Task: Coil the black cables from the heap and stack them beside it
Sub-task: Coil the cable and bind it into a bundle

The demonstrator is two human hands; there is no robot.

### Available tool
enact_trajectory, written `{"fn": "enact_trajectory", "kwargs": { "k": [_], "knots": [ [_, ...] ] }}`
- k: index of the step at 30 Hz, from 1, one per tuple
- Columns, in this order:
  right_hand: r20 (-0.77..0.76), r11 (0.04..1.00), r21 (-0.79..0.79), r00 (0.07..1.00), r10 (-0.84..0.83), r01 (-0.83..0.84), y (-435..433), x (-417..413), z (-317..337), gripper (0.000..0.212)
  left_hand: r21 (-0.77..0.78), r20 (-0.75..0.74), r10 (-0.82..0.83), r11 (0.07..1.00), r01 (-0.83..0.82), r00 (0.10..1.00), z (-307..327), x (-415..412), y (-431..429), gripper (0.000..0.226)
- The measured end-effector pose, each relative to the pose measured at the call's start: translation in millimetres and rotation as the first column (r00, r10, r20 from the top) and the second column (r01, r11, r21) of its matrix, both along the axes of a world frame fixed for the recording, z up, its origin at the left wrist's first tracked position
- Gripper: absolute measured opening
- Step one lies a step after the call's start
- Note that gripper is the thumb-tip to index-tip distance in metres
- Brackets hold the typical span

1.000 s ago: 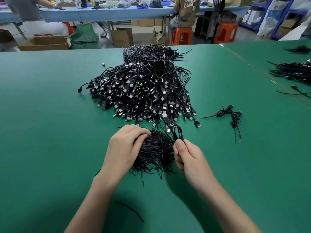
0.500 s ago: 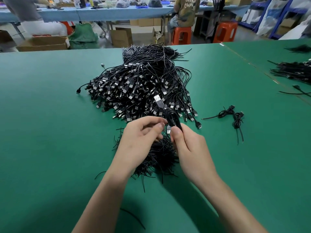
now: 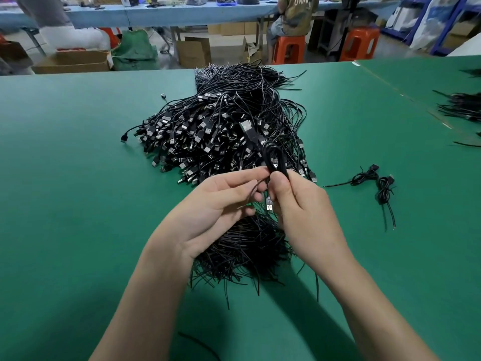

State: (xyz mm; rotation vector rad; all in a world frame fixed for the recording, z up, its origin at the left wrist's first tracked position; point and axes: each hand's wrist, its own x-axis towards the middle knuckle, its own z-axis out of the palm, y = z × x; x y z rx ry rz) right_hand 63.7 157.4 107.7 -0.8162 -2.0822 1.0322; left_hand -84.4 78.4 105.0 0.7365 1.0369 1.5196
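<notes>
A big heap of black USB cables [image 3: 221,126] lies in the middle of the green table [image 3: 65,204]. My right hand [image 3: 304,212] pinches a looped black cable [image 3: 273,157] held up in front of the heap, its USB plug sticking up above the loop. My left hand [image 3: 218,204] pinches the thin tail of the same cable just left of the loop. Under both hands lies a pile of short black wire ties [image 3: 247,246]. Two coiled cables [image 3: 377,183] lie to the right of the heap.
Another bundle of black cables [image 3: 463,105] lies at the table's far right edge. A stray wire [image 3: 197,345] lies near the front edge. Beyond the table are cardboard boxes, orange stools [image 3: 289,48] and seated people at a blue bench.
Both hands rose from the tie pile toward the heap. My left hand left the ties and came over to the cable's tail; the loop in my right hand is now held higher.
</notes>
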Motion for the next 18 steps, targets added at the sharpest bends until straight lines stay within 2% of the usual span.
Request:
{"fn": "enact_trajectory", "kwargs": {
  "k": [3, 11, 16, 18],
  "knots": [
    [-0.042, 0.993, -0.108, 0.998, 0.044, -0.048, -2.7, 1.8, -5.4, 0.041, -0.009, 0.041, 0.021, 1.000, -0.021, 0.999, -11.5, 5.3, -0.4, 0.030],
    [-0.032, 0.969, -0.234, 0.997, 0.069, -0.075, -17.5, 13.9, -18.8, 0.041, -0.012, 0.116, 0.053, 0.999, -0.052, 0.992, -31.4, 26.7, -16.0, 0.033],
    [-0.110, 0.958, -0.251, 0.987, 0.114, -0.139, -13.7, 10.0, -3.7, 0.040, 0.046, 0.072, 0.059, 0.997, -0.062, 0.996, -19.4, 24.1, -11.1, 0.033],
    [-0.145, 0.954, -0.243, 0.979, 0.145, -0.177, -9.1, 5.2, 4.6, 0.040, 0.096, 0.047, 0.051, 0.994, -0.056, 0.998, -12.4, 20.6, -4.3, 0.044]
  ]
}}
